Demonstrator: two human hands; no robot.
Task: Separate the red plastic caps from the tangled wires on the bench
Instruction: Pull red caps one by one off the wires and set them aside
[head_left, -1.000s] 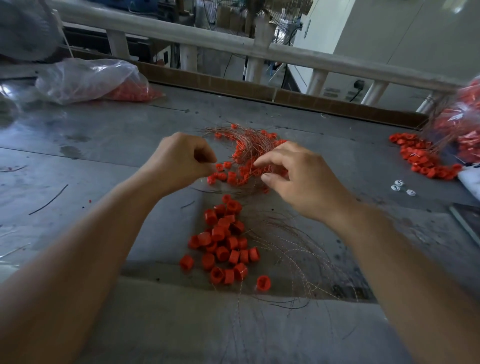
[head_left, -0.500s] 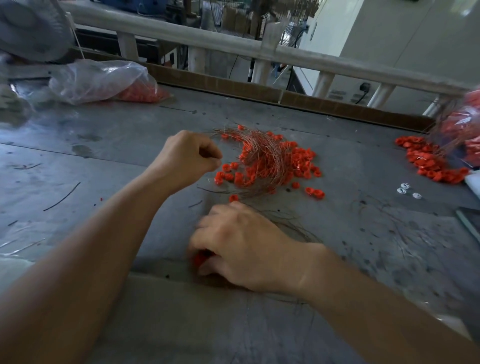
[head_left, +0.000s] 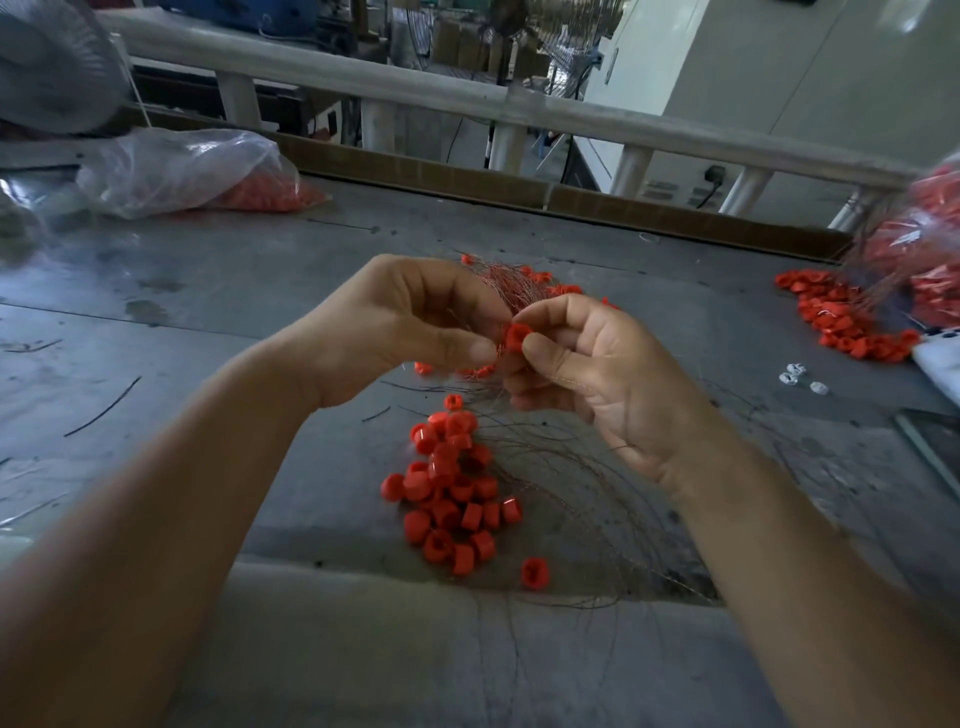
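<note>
My right hand (head_left: 592, 374) pinches a red cap (head_left: 518, 333) between thumb and forefinger, raised above the grey bench (head_left: 208, 322). My left hand (head_left: 400, 322) faces it, thumb and fingers pinching the thin wire at the cap. Behind both hands lies the tangle of copper wires with caps (head_left: 519, 280), partly hidden. Nearer to me sits a pile of loose red caps (head_left: 452, 493), with loose bare wires (head_left: 582, 499) curving to its right. One cap (head_left: 535, 572) lies apart at the front.
A clear bag with red caps (head_left: 197, 171) lies at the back left. Another heap of red caps (head_left: 841, 317) and a full bag (head_left: 924, 260) sit at the right edge, with small white parts (head_left: 797, 375) near them. A rail (head_left: 467, 98) runs behind.
My right hand has come up from the near pile of caps to the left hand and now pinches a red cap. My left hand has stayed raised by the tangle.
</note>
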